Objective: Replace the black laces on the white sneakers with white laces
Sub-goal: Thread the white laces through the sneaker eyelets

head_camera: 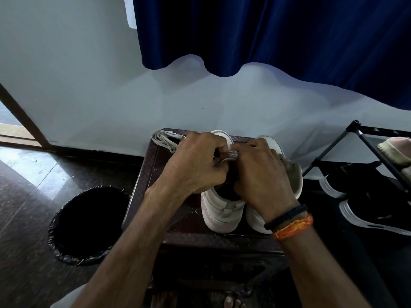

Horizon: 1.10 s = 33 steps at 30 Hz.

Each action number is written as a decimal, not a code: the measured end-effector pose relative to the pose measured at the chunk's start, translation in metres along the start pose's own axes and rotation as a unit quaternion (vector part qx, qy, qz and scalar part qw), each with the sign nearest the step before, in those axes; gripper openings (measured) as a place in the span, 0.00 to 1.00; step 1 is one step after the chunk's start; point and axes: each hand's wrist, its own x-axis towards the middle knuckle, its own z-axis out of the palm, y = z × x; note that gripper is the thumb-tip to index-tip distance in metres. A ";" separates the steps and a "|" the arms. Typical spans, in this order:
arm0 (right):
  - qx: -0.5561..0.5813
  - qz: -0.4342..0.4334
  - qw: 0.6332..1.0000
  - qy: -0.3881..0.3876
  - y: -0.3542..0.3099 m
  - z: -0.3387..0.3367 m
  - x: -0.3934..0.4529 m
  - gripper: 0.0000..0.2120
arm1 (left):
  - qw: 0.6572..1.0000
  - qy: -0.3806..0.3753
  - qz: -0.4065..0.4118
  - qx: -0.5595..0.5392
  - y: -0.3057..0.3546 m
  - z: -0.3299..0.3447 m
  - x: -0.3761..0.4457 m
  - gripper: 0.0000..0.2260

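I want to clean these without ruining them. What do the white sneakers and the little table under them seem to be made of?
The white sneakers look like smooth leather or synthetic leather, matte, with stitched panels and a rubbery sole; which one, the look cannot settle. The table looks like dark brown moulded plastic with a woven-pattern surface and slight sheen, though laminated wood is possible.

A: Dim room, cool bluish cast; daylight glares off the floor tiles (pixel 33 165) left of the stool (pixel 151 174).

B: Deep shadow under the stool, bin (pixel 86 223) beside it pure black. Wide-angle bend at the edges, forearms stretched, hands soft, low contrast around the curtain (pixel 278 34)
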 end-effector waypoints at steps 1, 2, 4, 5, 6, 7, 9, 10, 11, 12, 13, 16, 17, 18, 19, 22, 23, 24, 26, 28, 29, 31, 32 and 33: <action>0.005 0.013 1.000 0.016 -0.002 0.001 0.000 0.13 | 1.000 0.000 0.000 -0.001 0.000 0.000 0.000 0.14; 0.007 0.022 0.999 0.029 -0.004 0.002 0.000 0.12 | 1.000 0.000 0.001 -0.001 0.000 -0.001 0.000 0.14; 0.004 0.017 0.999 0.041 -0.005 0.002 -0.001 0.12 | 1.000 -0.001 0.004 -0.002 0.000 -0.001 0.000 0.14; 0.002 0.007 0.999 0.031 -0.003 0.000 -0.002 0.12 | 1.000 -0.002 0.006 -0.003 -0.001 -0.002 0.000 0.15; 0.007 -0.005 1.000 0.016 -0.001 -0.003 -0.003 0.13 | 1.000 -0.003 0.007 -0.005 -0.001 -0.002 0.000 0.14; 0.014 -0.016 1.000 0.003 0.002 -0.009 -0.005 0.12 | 1.000 -0.003 0.007 -0.006 -0.001 -0.002 0.000 0.14; 0.027 -0.022 0.999 -0.001 0.007 -0.024 -0.009 0.11 | 1.000 -0.001 0.009 -0.004 -0.002 -0.002 0.000 0.10; 0.034 -0.016 0.999 0.012 0.008 -0.033 -0.012 0.11 | 1.000 0.002 0.012 -0.004 -0.004 -0.002 0.000 0.08; 0.044 -0.010 0.999 0.028 0.009 -0.042 -0.014 0.11 | 1.000 0.005 0.014 -0.006 -0.005 -0.001 0.001 0.07; 0.062 0.000 0.997 0.035 0.010 -0.051 -0.016 0.11 | 1.000 0.007 0.015 -0.012 -0.006 -0.001 0.001 0.06; 0.094 0.012 0.995 0.024 0.012 -0.057 -0.017 0.11 | 1.000 0.009 0.014 -0.018 -0.007 -0.001 0.001 0.06; 0.177 0.025 0.979 -0.097 0.009 -0.068 -0.017 0.13 | 0.999 0.014 0.005 -0.030 -0.010 0.001 0.003 0.04; 0.170 0.014 0.976 -0.138 0.006 -0.067 -0.018 0.15 | 0.999 0.016 0.004 -0.033 -0.010 0.001 0.003 0.04; 0.151 -0.001 0.974 -0.169 0.001 -0.064 -0.018 0.15 | 0.999 0.017 0.003 -0.036 -0.010 0.001 0.003 0.04; 0.126 -0.019 0.974 -0.189 -0.004 -0.059 -0.018 0.14 | 0.999 0.017 0.002 -0.039 -0.010 0.001 0.003 0.03; 0.065 -0.021 0.972 -0.225 -0.010 -0.042 -0.015 0.10 | 0.999 0.016 0.004 -0.041 -0.011 0.002 0.004 0.03; 0.059 -0.014 0.970 -0.236 -0.010 -0.036 -0.013 0.10 | 0.999 0.018 0.007 -0.039 -0.012 0.002 0.004 0.03; 0.058 -0.008 0.969 -0.242 -0.010 -0.031 -0.012 0.10 | 0.999 0.019 0.009 -0.037 -0.012 0.003 0.004 0.03; 0.054 -0.001 0.969 -0.240 -0.010 -0.024 -0.010 0.12 | 0.999 0.019 0.012 -0.033 -0.012 0.003 0.004 0.03; 0.043 -0.008 0.974 -0.224 -0.012 -0.019 -0.011 0.13 | 0.999 0.017 0.015 -0.030 -0.013 0.002 0.004 0.03; 0.035 -0.014 0.976 -0.216 -0.014 -0.017 -0.012 0.13 | 0.999 0.016 0.017 -0.029 -0.013 0.002 0.004 0.03; 0.021 -0.025 0.977 -0.211 -0.017 -0.017 -0.013 0.14 | 0.999 0.015 0.021 -0.031 -0.012 0.002 0.004 0.03; 0.019 -0.028 0.977 -0.211 -0.017 -0.017 -0.013 0.14 | 0.999 0.016 0.021 -0.033 -0.013 0.002 0.004 0.03; 0.019 -0.029 0.976 -0.214 -0.017 -0.018 -0.013 0.14 | 0.999 0.018 0.020 -0.035 -0.013 0.003 0.003 0.03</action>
